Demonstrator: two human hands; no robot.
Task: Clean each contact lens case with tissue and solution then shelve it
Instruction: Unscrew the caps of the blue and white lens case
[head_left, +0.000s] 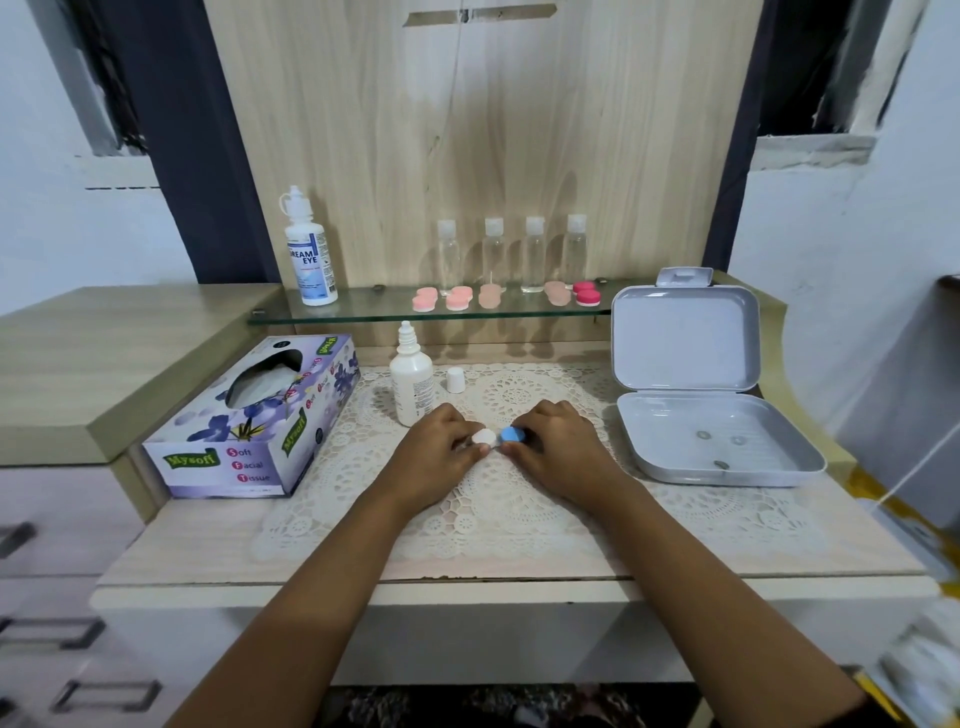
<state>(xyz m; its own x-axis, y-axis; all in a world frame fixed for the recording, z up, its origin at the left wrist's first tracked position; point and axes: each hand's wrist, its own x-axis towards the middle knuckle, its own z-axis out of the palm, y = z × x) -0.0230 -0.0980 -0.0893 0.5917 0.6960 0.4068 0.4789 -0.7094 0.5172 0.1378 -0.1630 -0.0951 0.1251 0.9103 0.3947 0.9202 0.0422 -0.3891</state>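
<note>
Tissue box (249, 421) lies left of centre. Left hand (436, 460) and right hand (561, 457) meet at frame centre. Each pinches one end of the case (497, 436) between them: left the white cap (483, 436), right the blue cap (511, 435). Bottle (411, 382) stands just behind the left hand. Fingers hide the case body.

Forearms extended, left hand (436, 454) and right hand (558, 449) knuckles-up — both pinching lens case (511, 435)

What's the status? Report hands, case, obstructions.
Left hand pinches white cap, right hand pinches blue cap of lens case. Over lace mat, not shelved. Uncapped solution bottle close behind left hand.
</note>
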